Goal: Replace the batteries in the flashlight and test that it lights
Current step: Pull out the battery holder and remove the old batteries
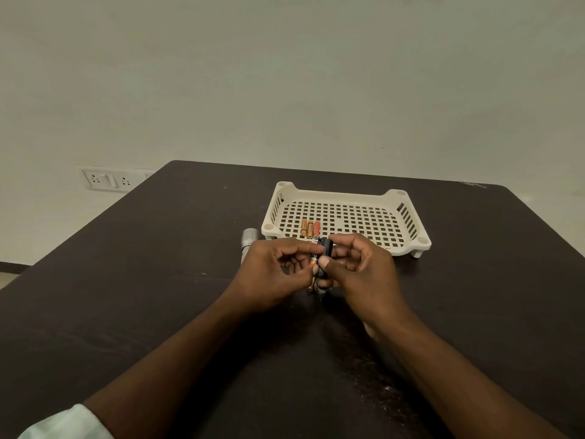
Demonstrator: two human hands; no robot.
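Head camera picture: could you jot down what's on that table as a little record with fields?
left hand: pinches a battery
right hand: grips a black battery holder
tray: white, slotted, three batteries side by side near its front left corner
flashlight body: silver, lying left of the tray
table: dark

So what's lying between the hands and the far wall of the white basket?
In the head view, three batteries lie side by side on the floor of the white basket, near its front edge, just beyond the left hand and right hand.
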